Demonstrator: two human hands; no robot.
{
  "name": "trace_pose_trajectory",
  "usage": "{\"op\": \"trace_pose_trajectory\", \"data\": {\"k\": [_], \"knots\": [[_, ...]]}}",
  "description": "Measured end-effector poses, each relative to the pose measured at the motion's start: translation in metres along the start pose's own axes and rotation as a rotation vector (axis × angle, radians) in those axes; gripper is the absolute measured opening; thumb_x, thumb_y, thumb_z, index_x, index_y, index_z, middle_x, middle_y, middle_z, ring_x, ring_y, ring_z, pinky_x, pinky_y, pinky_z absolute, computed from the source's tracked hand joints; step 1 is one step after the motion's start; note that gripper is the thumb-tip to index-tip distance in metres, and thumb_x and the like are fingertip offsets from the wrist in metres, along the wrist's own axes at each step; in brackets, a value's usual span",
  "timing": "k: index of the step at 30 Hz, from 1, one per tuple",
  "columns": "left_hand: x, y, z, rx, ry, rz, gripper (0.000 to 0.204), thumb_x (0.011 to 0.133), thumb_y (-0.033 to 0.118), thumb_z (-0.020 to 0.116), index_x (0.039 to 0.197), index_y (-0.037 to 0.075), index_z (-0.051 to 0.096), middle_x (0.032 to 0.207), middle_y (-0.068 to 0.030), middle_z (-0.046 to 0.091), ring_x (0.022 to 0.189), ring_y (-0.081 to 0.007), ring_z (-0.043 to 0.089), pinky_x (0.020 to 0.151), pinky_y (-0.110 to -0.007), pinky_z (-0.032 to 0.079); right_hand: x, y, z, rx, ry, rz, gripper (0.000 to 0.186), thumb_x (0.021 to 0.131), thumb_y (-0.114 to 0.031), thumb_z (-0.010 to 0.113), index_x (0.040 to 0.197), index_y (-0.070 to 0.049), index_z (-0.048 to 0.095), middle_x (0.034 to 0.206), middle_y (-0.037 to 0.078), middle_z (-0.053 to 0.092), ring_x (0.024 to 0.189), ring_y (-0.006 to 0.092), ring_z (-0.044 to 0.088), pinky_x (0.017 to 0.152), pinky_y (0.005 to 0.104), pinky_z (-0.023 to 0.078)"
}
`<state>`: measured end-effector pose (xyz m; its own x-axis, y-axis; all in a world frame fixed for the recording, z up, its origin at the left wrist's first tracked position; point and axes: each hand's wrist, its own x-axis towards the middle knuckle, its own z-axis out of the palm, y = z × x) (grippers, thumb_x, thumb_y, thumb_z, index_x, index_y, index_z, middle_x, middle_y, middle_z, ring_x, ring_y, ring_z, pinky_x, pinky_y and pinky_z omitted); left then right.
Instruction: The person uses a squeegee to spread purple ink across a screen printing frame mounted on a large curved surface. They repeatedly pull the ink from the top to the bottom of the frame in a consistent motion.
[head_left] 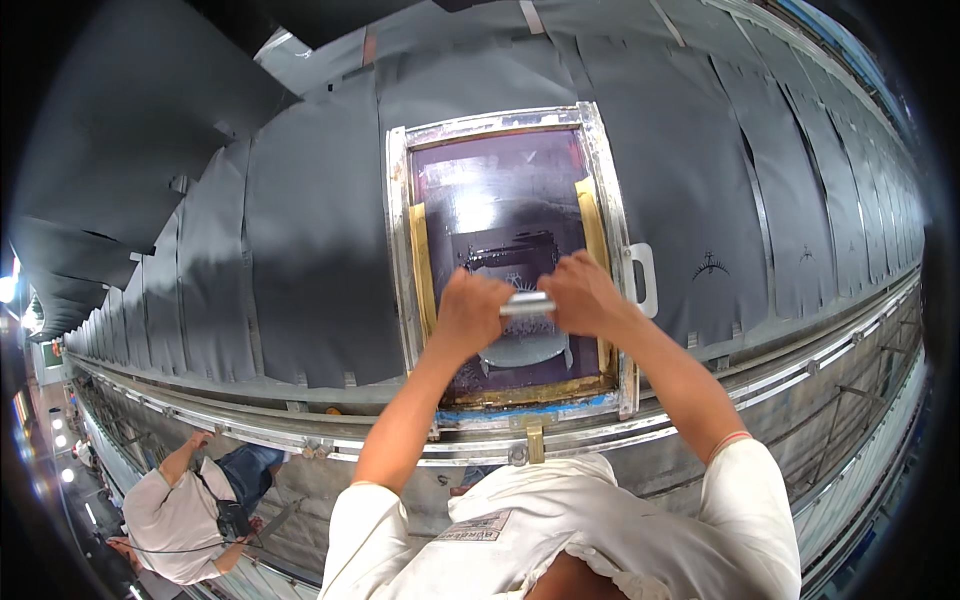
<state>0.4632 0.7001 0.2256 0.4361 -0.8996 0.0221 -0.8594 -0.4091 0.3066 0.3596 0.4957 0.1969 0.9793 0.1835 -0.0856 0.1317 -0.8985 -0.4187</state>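
My left hand (475,305) and my right hand (582,292) are closed around the two ends of a pale, metallic squeegee bar (527,303). The bar lies over a purple screen (480,170) in a worn aluminium frame (398,260), with yellow tape (588,210) along its sides. Dark wet ink streaks show above the bar and a grey smeared patch (522,350) below it; part of the stencil design is hidden. A white loop handle (645,280) sticks out from the frame's right side, beside my right wrist.
Dark grey panels (310,220) line the long bench either side, some to the right bearing small printed motifs (710,265). A metal rail (240,415) runs along the near edge, curving in the lens. Another person (180,520) in a light shirt is at lower left, below the rail.
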Motion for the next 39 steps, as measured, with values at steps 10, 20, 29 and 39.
{"op": "trace_pose_trajectory", "data": {"k": [10,20,29,39], "knots": [[0.064,-0.044,-0.002,-0.119,-0.061,-0.116,0.022,0.072,0.022,0.088,0.083,0.01,0.074,0.073,-0.0106,0.068,0.076,-0.0324,0.066,0.075,-0.044,0.045,0.067,0.045,-0.018,0.109,-0.106,0.092,0.017,0.078,-0.022,0.081,0.087,-0.01,0.072,0.084,0.01,0.071,0.094,0.0315,0.067,0.09,0.0448,0.048],[-0.064,0.039,0.015,-0.063,0.035,-0.041,0.025,0.069,0.015,0.083,0.093,0.014,0.076,0.085,-0.0028,0.071,0.08,-0.0259,0.066,0.081,-0.039,0.045,-0.054,-0.041,0.006,0.295,0.023,0.043,0.042,0.077,-0.035,0.085,0.105,-0.007,0.071,0.097,0.014,0.072,0.104,0.033,0.066,0.095,0.044,0.048],[0.026,-0.02,-0.004,-0.005,-0.075,-0.127,0.016,0.075,0.024,0.081,0.088,0.015,0.077,0.087,-0.0074,0.074,0.086,-0.032,0.068,0.079,-0.047,0.051,-0.052,0.082,0.024,0.428,0.625,0.956,0.026,0.098,-0.031,0.068,0.11,-0.008,0.068,0.106,0.018,0.073,0.099,0.0391,0.067,0.089,0.0487,0.051],[-0.064,0.046,0.025,-0.063,0.111,-0.053,0.05,0.065,0.003,0.074,0.113,0.014,0.067,0.115,-0.003,0.069,0.1,-0.0277,0.062,0.084,-0.047,0.049,-0.062,0.076,-0.005,0.652,0.657,0.931,0.028,0.096,-0.032,0.072,0.099,-0.005,0.069,0.067,0.012,0.062,0.061,0.022,0.057,0.064,0.0388,0.048]]}}
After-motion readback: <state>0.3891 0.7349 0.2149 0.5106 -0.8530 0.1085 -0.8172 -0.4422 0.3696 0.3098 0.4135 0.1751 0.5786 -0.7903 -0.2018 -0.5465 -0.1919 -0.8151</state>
